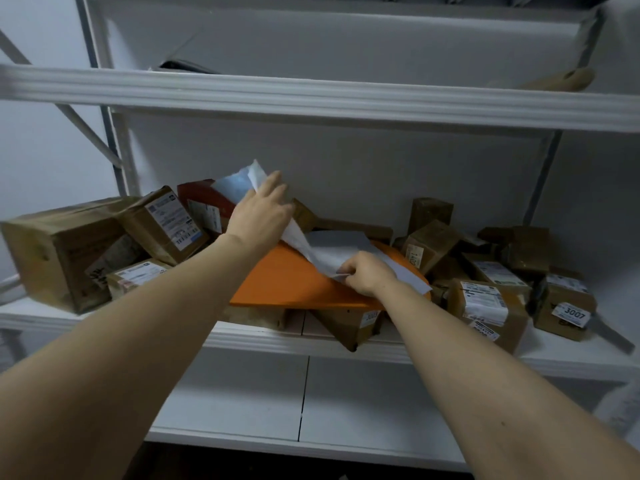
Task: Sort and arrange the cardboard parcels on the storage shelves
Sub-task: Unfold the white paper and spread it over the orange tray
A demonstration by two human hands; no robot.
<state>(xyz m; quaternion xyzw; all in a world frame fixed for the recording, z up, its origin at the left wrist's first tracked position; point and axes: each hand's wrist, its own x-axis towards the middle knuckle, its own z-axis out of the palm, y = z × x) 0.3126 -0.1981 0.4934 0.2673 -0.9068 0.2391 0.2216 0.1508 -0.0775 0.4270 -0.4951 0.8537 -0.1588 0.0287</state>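
Where grey mailer [332,244] drapes — orange parcel [277,282] half-hidden.

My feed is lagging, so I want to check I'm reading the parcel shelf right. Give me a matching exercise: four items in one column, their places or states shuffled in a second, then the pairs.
Items
1. grey plastic mailer
2. orange flat parcel
3. box labelled 3007
4. large cardboard box

Places or states
A. far left end of the shelf
B. held by the left hand and the right hand
C. right end of the shelf
D. lying under the mailer, on top of brown boxes

Pairs: 1-B, 2-D, 3-C, 4-A
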